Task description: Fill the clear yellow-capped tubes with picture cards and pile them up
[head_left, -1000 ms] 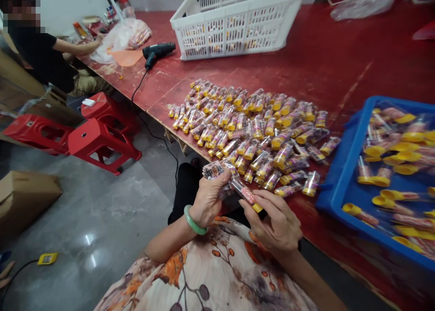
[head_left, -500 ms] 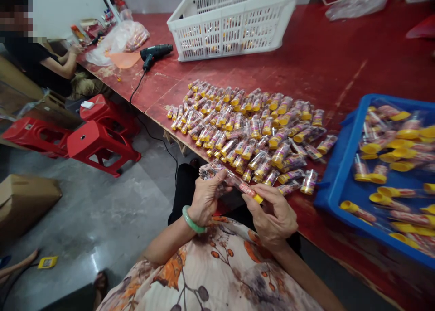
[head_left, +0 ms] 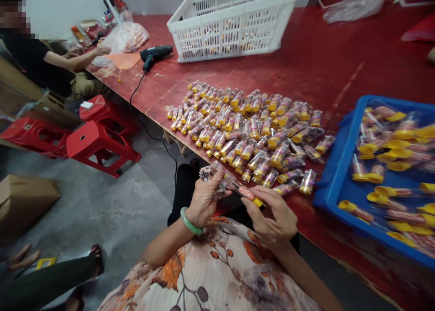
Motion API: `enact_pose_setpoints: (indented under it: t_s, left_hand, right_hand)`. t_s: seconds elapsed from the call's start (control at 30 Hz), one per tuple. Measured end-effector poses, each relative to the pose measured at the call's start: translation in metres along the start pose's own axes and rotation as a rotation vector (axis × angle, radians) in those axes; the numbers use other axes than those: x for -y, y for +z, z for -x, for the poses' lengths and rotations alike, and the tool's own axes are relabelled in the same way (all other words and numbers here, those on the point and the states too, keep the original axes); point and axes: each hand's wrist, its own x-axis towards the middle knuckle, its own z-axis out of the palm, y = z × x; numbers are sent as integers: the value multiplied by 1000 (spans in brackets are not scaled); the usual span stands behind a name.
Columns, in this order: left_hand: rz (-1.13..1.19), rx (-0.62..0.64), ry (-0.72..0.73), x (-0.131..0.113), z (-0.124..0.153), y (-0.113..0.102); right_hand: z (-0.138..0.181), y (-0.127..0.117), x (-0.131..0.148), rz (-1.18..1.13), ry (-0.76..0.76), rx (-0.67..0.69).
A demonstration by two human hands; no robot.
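The left hand point(head_left: 207, 198) gripped a bundle of printed wrappers point(head_left: 211, 171), thumb on top, while the right hand point(head_left: 276, 215) pinched the yellow end of a clear plastic tube point(head_left: 246, 192) between thumb and fingers. The tube slanted between both hands, near the edge of the red table point(head_left: 326, 70). Beyond lay many labelled, yellow-ended tubes point(head_left: 253, 128); a blue tray point(head_left: 335, 171) of more stood rightward.

This looks like a workshop, shown by a scuffed red worktable point(head_left: 322, 61) bearing a heat gun point(head_left: 156, 52), massed yellow-capped tubes point(head_left: 254, 127), a white crate point(head_left: 231, 14) and a blue bin point(head_left: 335, 154).
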Motion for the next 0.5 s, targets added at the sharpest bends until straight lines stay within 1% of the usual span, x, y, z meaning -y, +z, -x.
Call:
enact_pose_setpoints:
  t_s: [0.1, 0.17, 0.23, 0.3, 0.37, 0.43, 0.5]
  left_hand:
    - [-19, -18, -7, 1, -4, -4]
    - [-36, -18, 7, 2, -5, -5]
    - [-61, -22, 37, 3, -3, -3]
    - [-102, -30, 83, 3, 3, 2]
    - [-141, -11, 124, 4, 12, 6]
    - [-146, 61, 115, 6, 19, 8]
    - [-120, 98, 69, 8, 22, 7]
  right_hand:
    - [0, -7, 1, 8, 31, -62]
    - [-2, -11, 3, -12, 135, -41]
    - [-8, -13, 5, -96, 347, 53]
    - [-15, -13, 7, -213, 602, 185]
    - [-22, -11, 8, -303, 818, 325]
    - [-26, -8, 7, -340, 965, 457]
    - [-26, -4, 0, -363, 1015, 542]
